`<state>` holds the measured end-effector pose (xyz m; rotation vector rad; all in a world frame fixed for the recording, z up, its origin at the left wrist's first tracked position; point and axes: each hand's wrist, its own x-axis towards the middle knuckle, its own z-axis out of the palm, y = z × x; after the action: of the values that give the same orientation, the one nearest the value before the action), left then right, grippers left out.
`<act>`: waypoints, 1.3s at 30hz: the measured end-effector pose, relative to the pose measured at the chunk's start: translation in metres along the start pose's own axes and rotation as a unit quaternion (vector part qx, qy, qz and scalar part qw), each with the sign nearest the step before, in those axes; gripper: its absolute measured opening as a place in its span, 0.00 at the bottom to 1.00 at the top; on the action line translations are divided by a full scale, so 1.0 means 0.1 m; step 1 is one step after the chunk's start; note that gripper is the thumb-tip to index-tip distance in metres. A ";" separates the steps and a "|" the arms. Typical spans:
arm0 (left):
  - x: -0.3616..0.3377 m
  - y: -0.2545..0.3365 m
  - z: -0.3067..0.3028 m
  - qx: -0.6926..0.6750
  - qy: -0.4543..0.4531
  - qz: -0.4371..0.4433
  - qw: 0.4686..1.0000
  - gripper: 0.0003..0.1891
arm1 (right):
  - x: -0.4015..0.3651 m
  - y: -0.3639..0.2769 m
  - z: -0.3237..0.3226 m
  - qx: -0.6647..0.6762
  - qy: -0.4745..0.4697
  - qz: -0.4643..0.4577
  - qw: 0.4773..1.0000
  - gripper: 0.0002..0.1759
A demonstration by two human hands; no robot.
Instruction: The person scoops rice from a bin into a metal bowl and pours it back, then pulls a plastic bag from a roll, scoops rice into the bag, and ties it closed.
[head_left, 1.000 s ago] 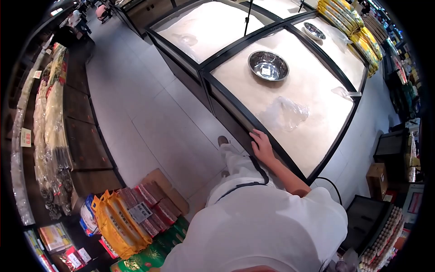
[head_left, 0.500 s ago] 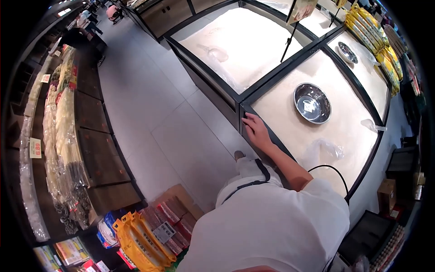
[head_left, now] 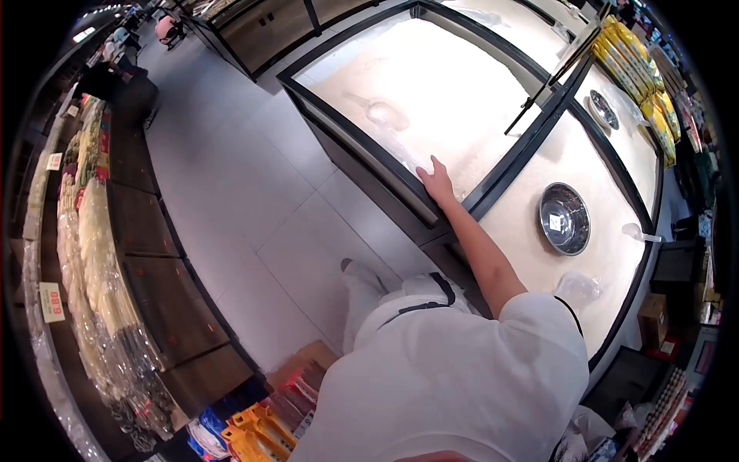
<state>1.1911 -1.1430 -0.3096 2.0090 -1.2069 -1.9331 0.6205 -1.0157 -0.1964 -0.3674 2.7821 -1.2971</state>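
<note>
My right hand (head_left: 439, 183) reaches over the near corner of a dark-framed bin (head_left: 368, 163), thumb and a finger apart; nothing shows in its grip. Pale, loose bulk food (head_left: 439, 85) fills the bin, too fine to tell its kind. Just beyond my fingers, clear plastic (head_left: 396, 146) lies along the inner edge. Farther in, a clear scoop (head_left: 385, 115) rests on the pale fill. To the right of my forearm, a shiny metal bowl (head_left: 564, 219) sits in the adjoining bin. My left hand is out of view.
Shelves with bagged dried goods (head_left: 96, 254) line the left side of the tiled aisle (head_left: 246, 169). Yellow packs (head_left: 258, 431) are stacked low near me. A thin sign pole (head_left: 531, 104) rises between bins. People (head_left: 119, 46) are at the far end.
My right hand has moved forward from the front edge of the bowl's bin to the neighbouring bin with the scoop. My body has stepped along, and the view has shifted.
</note>
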 end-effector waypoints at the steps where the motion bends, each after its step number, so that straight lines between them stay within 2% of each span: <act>1: 0.15 0.10 -0.14 0.044 -0.006 -0.012 0.999 0.09 | 0.06 -0.08 0.06 -0.023 0.008 0.021 1.000 0.43; 2: 0.30 0.23 -0.29 0.094 -0.010 -0.021 0.995 0.08 | 0.07 -0.15 0.09 0.016 -0.037 0.084 0.996 0.46; 5: 0.74 0.72 -0.75 0.238 -0.022 -0.039 0.970 0.08 | 0.23 -0.05 0.17 0.031 -0.118 0.164 0.979 0.46; 9: 1.47 1.59 -1.08 0.341 -0.029 -0.049 0.939 0.08 | 0.22 0.01 0.20 0.067 -0.106 0.183 0.975 0.35; 11: 1.91 2.08 -1.07 0.334 -0.027 -0.068 0.940 0.08 | 0.15 -0.01 0.13 0.128 -0.120 0.200 0.964 0.29; 12: 2.16 2.39 -0.96 0.324 -0.027 -0.082 0.942 0.08 | 0.13 -0.12 0.07 0.124 -0.127 0.212 0.961 0.20; 13: 2.41 2.72 -0.83 0.266 -0.013 -0.075 0.961 0.07 | 0.14 -0.16 0.08 0.103 -0.114 0.198 0.968 0.19; 14: 2.64 3.06 -0.69 0.211 -0.004 -0.056 0.976 0.07 | 0.14 -0.16 0.08 0.082 -0.101 0.183 0.975 0.18; 15: 2.72 3.44 -0.46 0.145 0.024 0.009 0.989 0.06 | 0.14 -0.16 0.10 0.060 -0.087 0.169 0.980 0.17; 16: 2.90 3.81 -0.31 0.094 -0.045 0.043 0.994 0.05 | 0.13 -0.21 0.14 0.064 -0.050 0.175 0.981 0.16; 17: 3.22 4.07 -0.17 0.123 -0.072 0.060 0.988 0.16 | 0.12 -0.26 0.17 0.067 -0.014 0.180 0.981 0.16; 19: 3.01 4.75 0.46 0.049 -0.071 0.115 0.990 0.10 | 0.16 -0.37 0.23 0.073 0.057 0.185 0.978 0.16; 20: 2.98 5.01 0.76 0.058 -0.096 0.144 0.983 0.13 | 0.20 -0.43 0.27 0.088 0.074 0.201 0.973 0.16; 23: 2.67 5.75 1.52 0.039 -0.183 0.199 0.962 0.17 | 0.43 -0.48 0.64 0.100 0.187 0.154 0.965 0.15; 27: 2.39 6.42 2.25 0.063 -0.274 0.249 0.927 0.16 | 1.03 -0.79 1.06 0.119 0.221 0.136 0.958 0.12; 31: 2.23 7.00 2.58 0.106 -0.317 0.279 0.900 0.16 | 1.83 -1.08 1.38 0.160 0.253 0.158 0.941 0.11; 34: 2.28 7.33 2.72 0.094 -0.323 0.310 0.889 0.14 | 2.32 -1.27 1.51 0.141 0.265 0.141 0.943 0.09; 36: 2.28 7.50 2.74 0.073 -0.309 0.307 0.897 0.14 | 2.54 -1.40 1.59 0.186 0.285 0.154 0.928 0.08; 39: 2.35 7.81 2.97 0.061 -0.314 0.297 0.900 0.14 | 2.81 -1.48 1.68 0.164 0.294 0.156 0.928 0.09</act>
<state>0.5434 -1.6829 -0.1052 0.8415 -1.8305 -2.2249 0.4006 -1.2993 -0.1777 0.5518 2.7727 -1.9885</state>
